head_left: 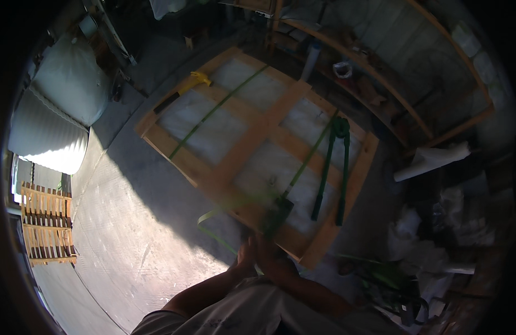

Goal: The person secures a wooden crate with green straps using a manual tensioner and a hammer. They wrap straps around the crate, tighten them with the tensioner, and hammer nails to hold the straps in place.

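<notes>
I see open concrete floor (pixel 140 218) left of the wooden crate (pixel 263 125); 2 green straps (pixel 217 110) and long-handled cutters (pixel 344 173) obstruct its top.

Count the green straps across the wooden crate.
2: left strap and right strap on the crate, the latter beside the green long-handled tool. Loose green strapping near the left hand may continue it; blur hides the join.
</notes>
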